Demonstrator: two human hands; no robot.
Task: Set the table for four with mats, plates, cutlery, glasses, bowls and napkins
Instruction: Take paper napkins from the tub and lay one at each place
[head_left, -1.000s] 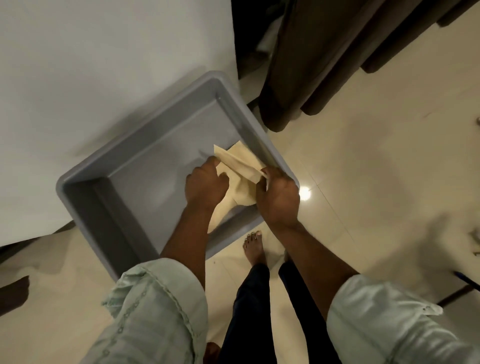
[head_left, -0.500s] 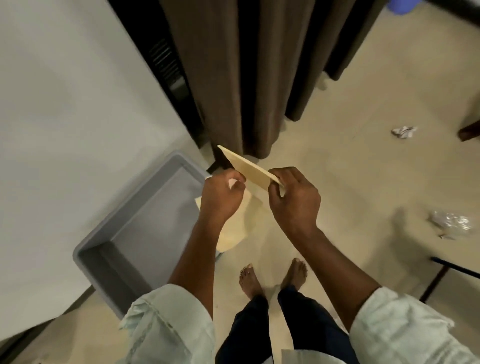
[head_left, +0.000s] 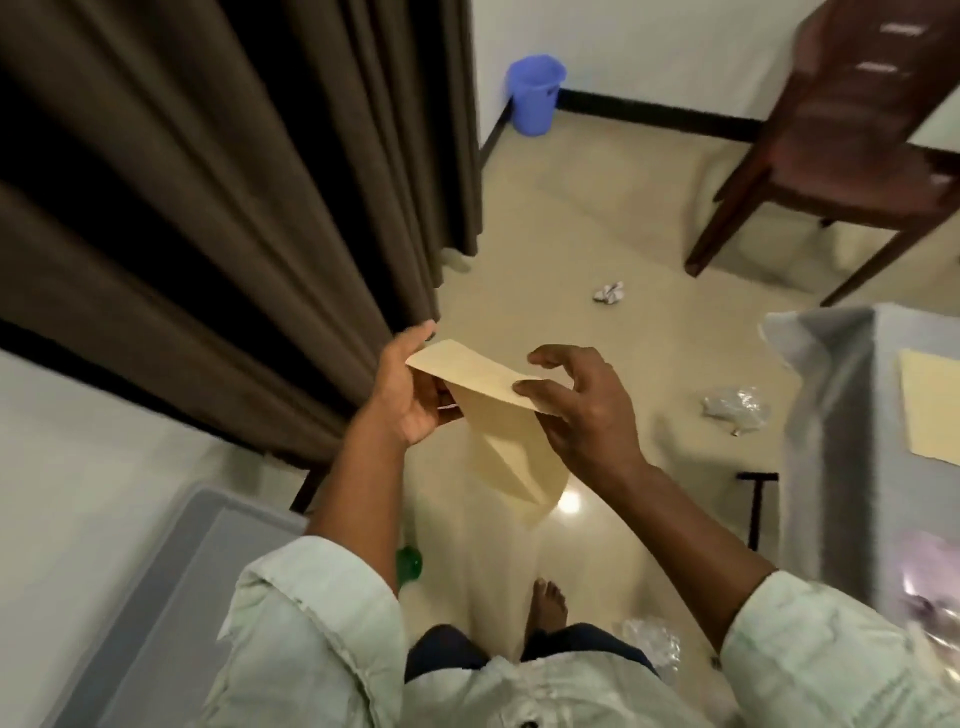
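**A:** Carrying a napkin (head_left: 488, 415) over, by the look of it. It's a beige one, held up above the floor (head_left: 623, 364) between both hands. The left hand (head_left: 410, 387) has fingers curled round one end, and the right hand (head_left: 582, 410) pinches the other end with thumb and fingers. The rest droops below.

**B:** So the napkin step then? Where does it go?

**A:** I'd guess the tabletop (head_left: 857, 415) at the right edge, covered in something grey, with a beige mat (head_left: 930, 410) already on it. Next move probably needs a turn right and laying it flat beside that mat.

**B:** Any brands or writing?

**A:** Nope, nothing readable anywhere. The frame is a bit blurry too.
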